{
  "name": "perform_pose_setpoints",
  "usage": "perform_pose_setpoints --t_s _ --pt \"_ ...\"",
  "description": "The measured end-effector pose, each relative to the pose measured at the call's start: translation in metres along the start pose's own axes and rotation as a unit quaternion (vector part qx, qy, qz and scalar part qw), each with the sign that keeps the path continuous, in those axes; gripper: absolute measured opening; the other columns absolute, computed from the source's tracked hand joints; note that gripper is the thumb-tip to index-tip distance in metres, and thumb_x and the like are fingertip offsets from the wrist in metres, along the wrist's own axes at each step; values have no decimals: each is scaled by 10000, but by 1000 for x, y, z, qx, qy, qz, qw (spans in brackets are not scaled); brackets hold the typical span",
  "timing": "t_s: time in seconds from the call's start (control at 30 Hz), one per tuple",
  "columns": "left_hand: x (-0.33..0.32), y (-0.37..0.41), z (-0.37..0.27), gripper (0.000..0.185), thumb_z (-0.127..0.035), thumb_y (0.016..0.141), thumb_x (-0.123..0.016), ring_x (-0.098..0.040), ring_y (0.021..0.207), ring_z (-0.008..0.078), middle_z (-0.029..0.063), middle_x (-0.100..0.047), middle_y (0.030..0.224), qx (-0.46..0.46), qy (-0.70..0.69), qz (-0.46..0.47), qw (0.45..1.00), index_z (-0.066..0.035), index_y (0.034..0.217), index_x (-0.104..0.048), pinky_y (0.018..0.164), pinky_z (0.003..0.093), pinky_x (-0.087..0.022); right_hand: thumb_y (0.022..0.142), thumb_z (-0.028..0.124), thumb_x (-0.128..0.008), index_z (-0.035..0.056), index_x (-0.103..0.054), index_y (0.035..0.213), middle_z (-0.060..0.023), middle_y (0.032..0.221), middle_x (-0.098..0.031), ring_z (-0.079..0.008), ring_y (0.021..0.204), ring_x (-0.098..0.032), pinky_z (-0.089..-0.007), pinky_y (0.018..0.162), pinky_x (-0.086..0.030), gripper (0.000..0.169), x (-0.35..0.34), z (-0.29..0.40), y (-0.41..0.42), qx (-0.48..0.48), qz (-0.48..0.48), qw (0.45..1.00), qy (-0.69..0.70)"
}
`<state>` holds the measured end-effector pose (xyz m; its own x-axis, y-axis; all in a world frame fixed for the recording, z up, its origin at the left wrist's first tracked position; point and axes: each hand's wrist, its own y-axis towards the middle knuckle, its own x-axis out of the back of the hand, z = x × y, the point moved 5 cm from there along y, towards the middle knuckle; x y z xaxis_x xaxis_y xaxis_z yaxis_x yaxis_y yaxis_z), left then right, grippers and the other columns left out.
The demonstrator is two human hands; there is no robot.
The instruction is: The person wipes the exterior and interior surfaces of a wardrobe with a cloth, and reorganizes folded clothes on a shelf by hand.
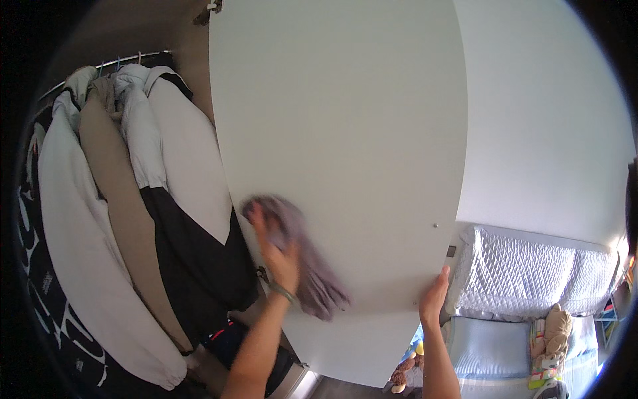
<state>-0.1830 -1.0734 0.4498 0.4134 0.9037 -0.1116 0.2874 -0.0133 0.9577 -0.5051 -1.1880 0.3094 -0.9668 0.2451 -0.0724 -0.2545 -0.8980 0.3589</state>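
A white wardrobe door [339,124] stands swung out before me, its inner face towards me. My left hand [279,259] presses a greyish-purple cloth [316,274] against this face near the hinge side. Both hand and cloth are blurred, and the cloth's loose end hangs down to the right. A band circles the left wrist. At the door's free edge, my right hand [434,297] grips the panel low down, its thumb on the near face and its fingers hidden behind.
Jackets [189,159] hang from a metal rail [82,75] inside the wardrobe at left, close to the hinge side. A metal hinge [261,273] sits beside my left wrist. Beyond the door is a bed with a quilted headboard [523,269], a pillow [491,346] and plush toys [556,326].
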Motion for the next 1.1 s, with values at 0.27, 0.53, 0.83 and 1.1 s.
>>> perform_pose_setpoints --t_s 0.27,0.53,0.83,1.1 --pt "-13 229 -42 532 -378 901 -577 -350 1305 388 261 -351 1420 -75 17 -157 985 146 991 -566 1077 425 -291 1005 468 -262 -68 -521 1120 -77 1064 -552 -167 1005 -468 -302 929 -356 607 -14 18 -17 49 61 990 121" --pt "-104 134 -187 660 -407 863 -495 -206 1377 416 281 -213 1482 -262 89 27 961 137 1234 -449 1103 522 -205 1004 462 -279 -78 -534 1094 -66 1072 -556 -153 1014 -464 -304 925 -364 604 -9 43 -26 22 44 986 160" --pt "-98 -54 -124 755 -634 731 -552 -279 1355 301 118 -268 1508 -391 113 280 870 -207 1345 -452 1094 549 -212 998 472 -272 -76 -501 940 -68 790 -537 -160 788 -488 -311 755 -409 597 -12 40 -18 183 -30 983 7" --pt "-76 32 -146 564 -530 795 -506 -393 1198 324 123 -408 1419 -307 81 167 933 -116 1178 -497 1010 505 -281 998 483 -256 -43 -425 807 -28 713 -444 -138 736 -389 -325 660 -363 585 -11 30 -17 116 -61 988 78"
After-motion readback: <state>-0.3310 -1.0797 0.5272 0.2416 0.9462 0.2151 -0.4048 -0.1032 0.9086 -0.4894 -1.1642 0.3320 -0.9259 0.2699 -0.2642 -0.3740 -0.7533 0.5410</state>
